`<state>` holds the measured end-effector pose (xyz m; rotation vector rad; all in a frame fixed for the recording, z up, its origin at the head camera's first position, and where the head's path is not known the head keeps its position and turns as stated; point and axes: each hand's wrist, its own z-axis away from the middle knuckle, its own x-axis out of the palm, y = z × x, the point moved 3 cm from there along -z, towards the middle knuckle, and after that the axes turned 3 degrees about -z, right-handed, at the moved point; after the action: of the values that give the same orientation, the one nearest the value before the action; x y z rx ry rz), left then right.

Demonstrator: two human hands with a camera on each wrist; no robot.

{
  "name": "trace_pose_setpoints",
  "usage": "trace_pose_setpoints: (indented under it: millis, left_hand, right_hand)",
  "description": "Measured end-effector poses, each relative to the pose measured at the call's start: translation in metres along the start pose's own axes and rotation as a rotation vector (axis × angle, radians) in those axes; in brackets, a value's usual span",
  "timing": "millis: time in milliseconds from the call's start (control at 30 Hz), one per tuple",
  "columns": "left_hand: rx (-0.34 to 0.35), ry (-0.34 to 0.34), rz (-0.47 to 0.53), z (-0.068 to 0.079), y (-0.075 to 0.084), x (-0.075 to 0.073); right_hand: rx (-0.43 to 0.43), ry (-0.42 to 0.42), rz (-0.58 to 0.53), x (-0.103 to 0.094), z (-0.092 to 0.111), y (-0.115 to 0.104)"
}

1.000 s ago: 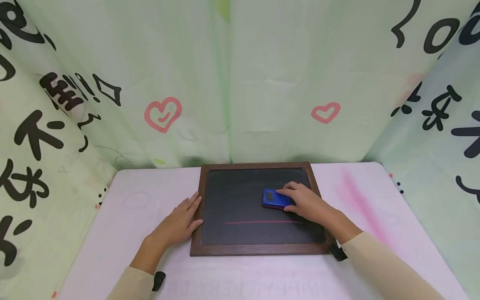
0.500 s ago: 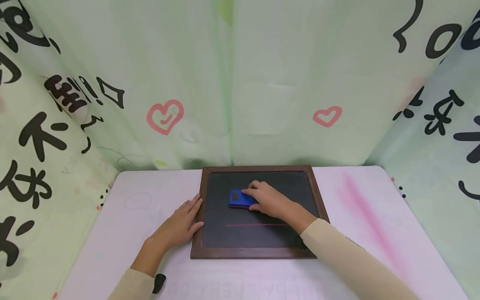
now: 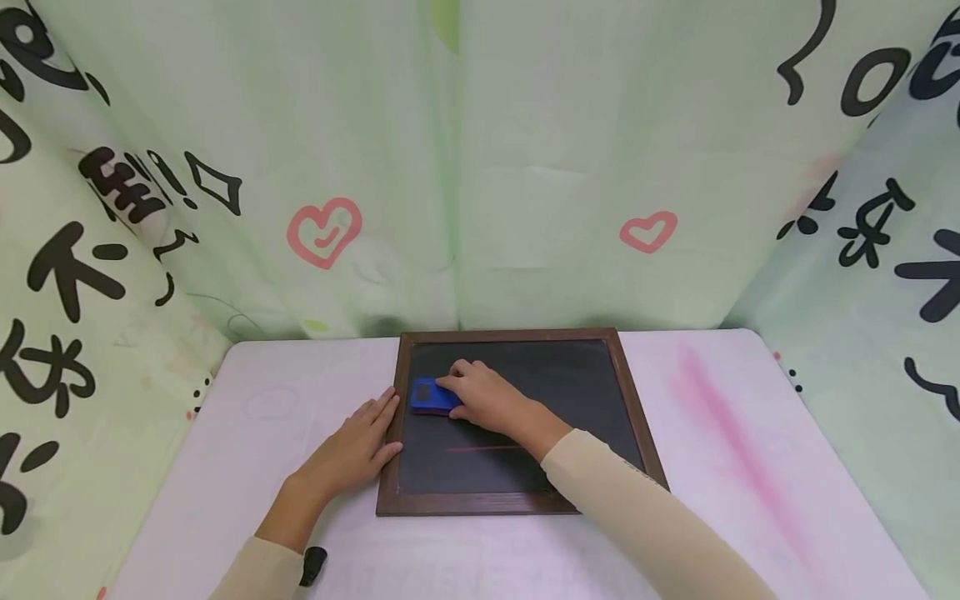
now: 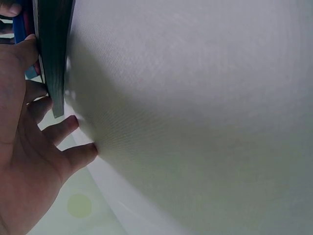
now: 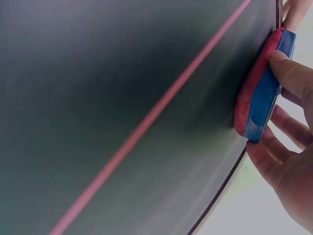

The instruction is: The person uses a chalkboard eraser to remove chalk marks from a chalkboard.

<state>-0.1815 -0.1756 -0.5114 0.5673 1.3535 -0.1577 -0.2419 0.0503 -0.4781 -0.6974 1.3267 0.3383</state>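
A small blackboard (image 3: pixel 525 375) with a dark wooden frame (image 3: pixel 480 505) lies on the table. My right hand (image 3: pixel 491 402) grips a blue chalkboard eraser (image 3: pixel 432 397) near the board's left side; in the right wrist view its red felt pad (image 5: pixel 257 81) faces the board surface. Below it runs a pink chalk line (image 5: pixel 161 105), partly hidden by my right arm in the head view. My left hand (image 3: pixel 352 450) rests on the left edge of the frame, fingers extended; the left wrist view shows some fingertips (image 4: pixel 88 152) on the tabletop beside it.
The table (image 3: pixel 300 375) has a pale cover with a pink smear (image 3: pixel 735 433) on the right. A light green curtain (image 3: pixel 525 167) with black lettering and red hearts surrounds its back and sides.
My right hand has slid the eraser leftward across the board, from its right part to near the left frame. My left hand has stayed at the frame.
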Motion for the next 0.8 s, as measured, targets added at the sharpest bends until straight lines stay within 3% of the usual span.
trace_pose_setpoints:
  millis: [267,800]
  left_hand:
    - [0.005,0.0,0.004,-0.001,0.001,0.0]
    - [0.005,0.003,-0.002,-0.003,0.0,0.0]
  right_hand:
    - [-0.018,0.009,0.034,0.003,-0.003,-0.013]
    - [-0.042,-0.027,0.004,0.0,0.012,-0.012]
